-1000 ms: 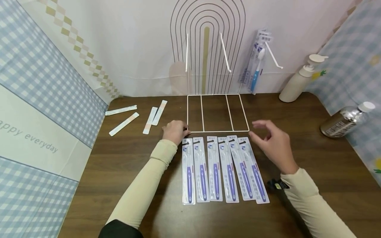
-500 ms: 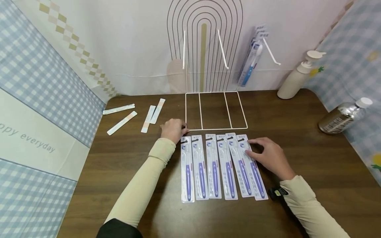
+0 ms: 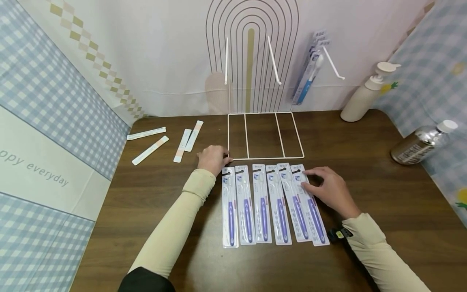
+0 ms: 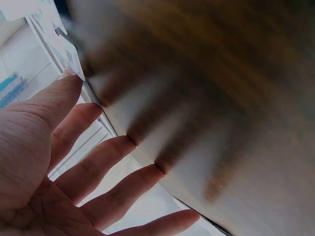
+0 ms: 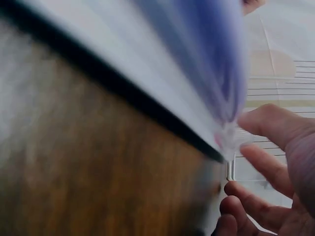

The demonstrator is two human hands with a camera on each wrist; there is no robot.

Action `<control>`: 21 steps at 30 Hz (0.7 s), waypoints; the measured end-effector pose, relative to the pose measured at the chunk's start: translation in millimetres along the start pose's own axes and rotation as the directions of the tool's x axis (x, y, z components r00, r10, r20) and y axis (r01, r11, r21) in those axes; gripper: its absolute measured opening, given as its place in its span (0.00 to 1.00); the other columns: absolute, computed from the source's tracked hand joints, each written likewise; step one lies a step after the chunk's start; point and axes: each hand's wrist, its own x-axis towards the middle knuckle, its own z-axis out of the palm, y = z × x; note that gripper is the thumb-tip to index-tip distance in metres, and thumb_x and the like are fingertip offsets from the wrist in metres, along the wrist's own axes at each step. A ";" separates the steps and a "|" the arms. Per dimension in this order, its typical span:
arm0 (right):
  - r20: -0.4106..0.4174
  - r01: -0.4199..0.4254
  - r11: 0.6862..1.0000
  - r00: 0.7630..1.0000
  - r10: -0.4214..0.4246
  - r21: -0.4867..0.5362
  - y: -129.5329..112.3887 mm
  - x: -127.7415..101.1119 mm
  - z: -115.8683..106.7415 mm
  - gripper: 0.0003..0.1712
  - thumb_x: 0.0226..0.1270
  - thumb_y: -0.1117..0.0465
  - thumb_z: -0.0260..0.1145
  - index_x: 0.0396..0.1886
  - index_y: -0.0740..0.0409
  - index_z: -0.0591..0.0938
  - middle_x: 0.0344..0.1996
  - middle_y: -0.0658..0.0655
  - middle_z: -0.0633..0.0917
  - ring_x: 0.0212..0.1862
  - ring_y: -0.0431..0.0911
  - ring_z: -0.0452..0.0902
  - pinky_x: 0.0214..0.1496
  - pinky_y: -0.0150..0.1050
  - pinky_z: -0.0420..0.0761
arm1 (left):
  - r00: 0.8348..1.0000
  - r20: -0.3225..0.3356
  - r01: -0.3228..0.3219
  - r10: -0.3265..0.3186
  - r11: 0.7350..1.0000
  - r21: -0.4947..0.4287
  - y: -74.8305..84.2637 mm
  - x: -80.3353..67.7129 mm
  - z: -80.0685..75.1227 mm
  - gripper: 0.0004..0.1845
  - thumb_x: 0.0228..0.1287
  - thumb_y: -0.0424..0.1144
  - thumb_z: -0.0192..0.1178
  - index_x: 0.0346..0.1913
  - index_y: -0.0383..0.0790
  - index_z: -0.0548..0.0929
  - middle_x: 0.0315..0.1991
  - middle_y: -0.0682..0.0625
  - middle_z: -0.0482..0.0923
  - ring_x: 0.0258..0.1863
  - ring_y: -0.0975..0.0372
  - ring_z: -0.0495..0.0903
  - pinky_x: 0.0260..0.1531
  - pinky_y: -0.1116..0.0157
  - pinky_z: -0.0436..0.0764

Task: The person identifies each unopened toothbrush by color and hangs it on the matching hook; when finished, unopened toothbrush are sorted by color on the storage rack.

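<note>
Several packaged toothbrushes with purple handles lie side by side on the wooden table in the head view. My right hand (image 3: 333, 191) touches the upper end of the rightmost toothbrush pack (image 3: 314, 217) with thumb and index finger, a gap between their tips. Up close in the right wrist view, that pack's purple handle (image 5: 209, 54) is blurred. My left hand (image 3: 211, 159) rests at the front left corner of a white wire rack (image 3: 266, 158). Its fingers (image 4: 106, 162) are spread, tips down on the table, in the left wrist view, the thumb right at a pack's corner.
Toothbrush packs, the front one blue-handled (image 3: 304, 91), hang on the rack's right hook (image 3: 333, 64). Left of the rack lie several bandage strips (image 3: 150, 150). A pump bottle (image 3: 361, 101) and a silver bottle (image 3: 419, 147) stand at the right.
My right hand has come down and left from beside the rack's front right corner onto the rightmost pack. The hanging packs have swung slightly. My left hand has stayed at the rack corner.
</note>
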 end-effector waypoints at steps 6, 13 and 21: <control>-0.103 0.021 0.998 0.995 -0.014 0.064 -8.7 -0.8 -10.8 0.21 0.66 0.57 0.79 0.58 0.55 0.88 0.36 0.55 0.91 0.26 0.43 0.75 0.29 0.34 0.74 | 1.000 0.006 0.002 -0.002 1.000 -0.005 0.1 -0.1 -0.1 0.15 0.68 0.51 0.73 0.52 0.49 0.93 0.54 0.46 0.89 0.54 0.40 0.86 0.59 0.24 0.70; -0.352 0.196 0.980 0.917 -0.189 -0.015 -40.1 10.5 -38.8 0.24 0.60 0.62 0.83 0.57 0.52 0.89 0.36 0.54 0.92 0.23 0.40 0.75 0.27 0.25 0.70 | 1.000 -0.006 0.000 0.000 1.000 0.003 -0.7 0.4 0.1 0.16 0.68 0.51 0.73 0.53 0.49 0.93 0.54 0.46 0.89 0.54 0.41 0.86 0.58 0.27 0.73; -0.611 0.416 0.903 0.688 -0.391 -0.110 -101.0 42.3 -84.2 0.23 0.58 0.63 0.83 0.55 0.56 0.91 0.42 0.58 0.93 0.23 0.44 0.75 0.33 0.25 0.71 | 1.000 -0.006 -0.009 0.009 1.000 -0.006 0.5 -2.3 -0.4 0.13 0.69 0.50 0.73 0.50 0.49 0.94 0.53 0.46 0.90 0.53 0.41 0.87 0.58 0.26 0.72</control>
